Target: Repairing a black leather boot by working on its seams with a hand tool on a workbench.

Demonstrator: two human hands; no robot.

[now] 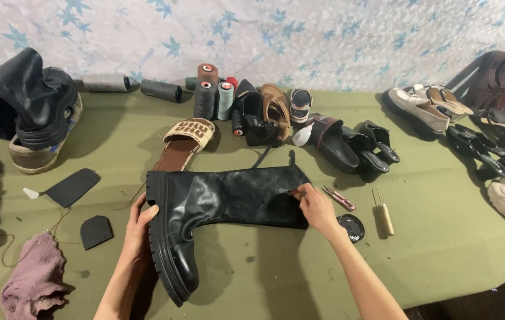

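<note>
A tall black boot (217,207) lies on its side in the middle of the green table (442,237), its chunky sole pointing left and down, its shaft stretching right. The left hand (140,222) is wrapped around the heel end of the sole, fingers curled over the edge and gripping it. The right hand (314,204) pinches the top rim of the shaft between thumb and fingers, closed on the leather there.

Just right of the right hand lie small pink-handled snips (340,198), a round black tin lid (352,226) and an awl with a wooden handle (384,214), all close together but apart from the boot. Just above the boot rests a tan slide sandal (184,143), near its sole end. Left of the boot sit two black rubber heel pieces (74,186) (96,230) and a crumpled pink rag (34,278) near the table's front corner.

Farther back stand spools of thread (212,89) in a cluster, next to a black ankle boot (251,115), a brown sandal (276,106) and black slides (347,145). At the far left a second black boot (21,95) is folded over a worn sneaker (36,155). White and brown shoes (427,106) crowd the right end of the table
</note>
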